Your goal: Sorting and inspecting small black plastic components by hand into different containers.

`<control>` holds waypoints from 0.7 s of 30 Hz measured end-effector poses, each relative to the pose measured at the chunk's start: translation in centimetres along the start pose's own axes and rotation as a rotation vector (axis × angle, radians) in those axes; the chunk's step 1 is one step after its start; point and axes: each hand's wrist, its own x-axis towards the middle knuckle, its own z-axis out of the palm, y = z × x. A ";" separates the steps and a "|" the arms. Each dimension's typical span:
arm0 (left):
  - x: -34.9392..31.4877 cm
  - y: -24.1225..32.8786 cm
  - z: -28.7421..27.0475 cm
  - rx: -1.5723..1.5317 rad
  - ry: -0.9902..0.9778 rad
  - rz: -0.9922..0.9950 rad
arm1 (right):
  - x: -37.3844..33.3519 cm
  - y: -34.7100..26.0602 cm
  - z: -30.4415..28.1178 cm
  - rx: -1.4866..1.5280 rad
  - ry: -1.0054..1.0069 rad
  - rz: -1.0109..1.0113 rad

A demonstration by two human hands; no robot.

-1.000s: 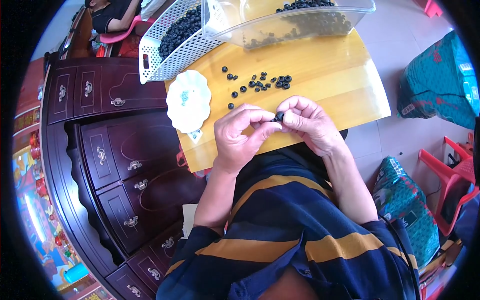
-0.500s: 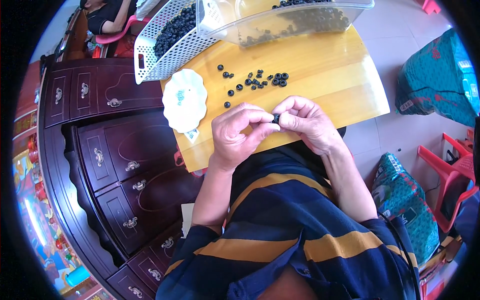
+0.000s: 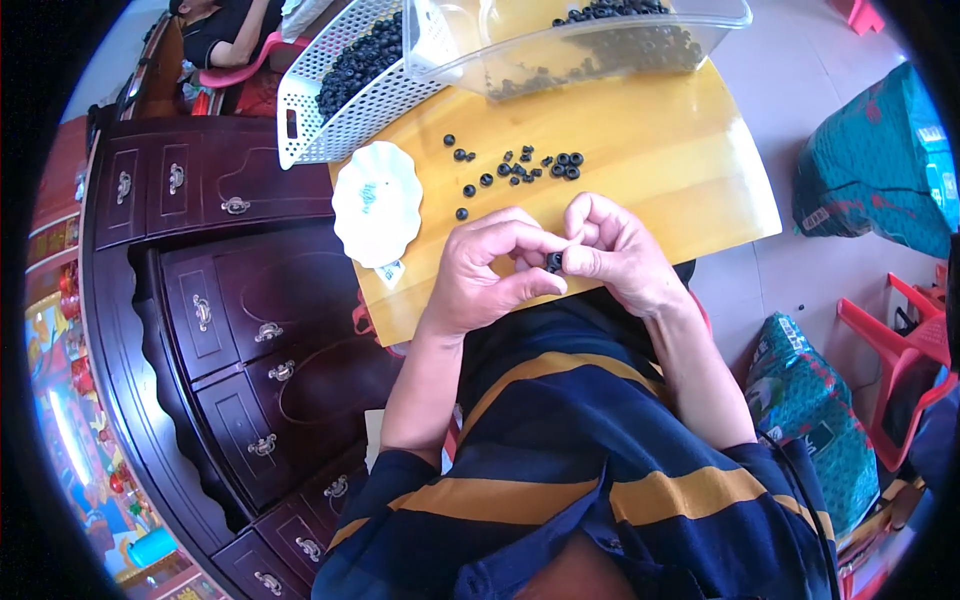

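Note:
Both of my hands meet just over the near edge of the wooden table. A small round black piece [image 3: 554, 261] with a dark opening sits between the fingertips. My left hand [image 3: 492, 268] pinches it between thumb and forefinger. From the other side, the thumb and bent fingers of my right hand [image 3: 622, 258] close against the same piece; the fingertips partly cover it. Beyond my hands, a small group of black rings [image 3: 566, 166] lies on the tabletop. Several smaller black bits [image 3: 520, 172] and a few round black pieces [image 3: 469, 190] are scattered to their left.
A white scalloped dish [image 3: 376, 205] rests at the table's left. At the back stand a white perforated basket [image 3: 305, 130] and a clear plastic bin [image 3: 500, 80], both holding black pieces. Dark wooden drawers [image 3: 230, 300] flank the left; teal sacks [image 3: 870, 170] and a red stool [image 3: 890, 340] stand right.
My hands have shifted slightly nearer to me with the black piece, which is now turned differently. My right fingers have curled higher beside it. The whole view has moved a little.

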 end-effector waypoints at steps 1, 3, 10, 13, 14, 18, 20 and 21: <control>0.0 0.0 0.0 -0.016 0.010 0.000 | -0.1 0.2 -0.1 0.003 0.010 -0.005; 0.0 -0.1 0.5 -0.019 0.025 0.004 | -0.1 0.3 -0.1 -0.003 0.043 -0.015; -0.6 0.1 0.5 -0.036 0.021 -0.023 | -0.3 0.3 -0.2 -0.078 0.033 0.053; -1.2 -0.5 0.5 -0.056 -0.009 -0.030 | -0.5 0.1 0.0 -0.022 0.019 0.107; -1.2 -0.3 0.5 -0.040 -0.022 -0.025 | -0.5 0.1 0.0 -0.031 0.000 0.105; -1.2 0.2 0.3 -0.063 -0.039 -0.021 | -0.5 0.2 -0.2 -0.045 -0.021 0.127; -1.2 0.4 0.1 -0.040 -0.067 -0.008 | -0.5 0.3 -0.4 -0.057 -0.033 0.142; -1.2 0.3 0.2 0.008 -0.043 0.033 | -0.5 0.4 -0.4 -0.054 -0.048 0.130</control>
